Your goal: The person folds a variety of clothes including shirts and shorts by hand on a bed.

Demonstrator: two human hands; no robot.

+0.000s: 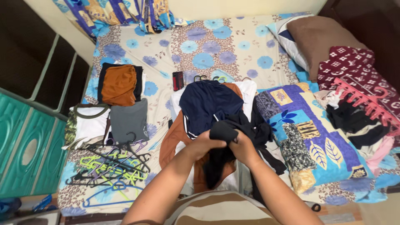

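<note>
I see both hands meeting at centre frame, my left hand [204,143] and right hand [243,146] each closed in a pinch on the black garment [223,130], which bunches just above them and trails down over the clothes pile [208,104].

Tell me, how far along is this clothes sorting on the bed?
Done: folded clothes lie stacked at left, empty hangers piled below them. In hand: left hand and right hand grip a black garment. Left: the clothes heap and a pile at right.
</note>
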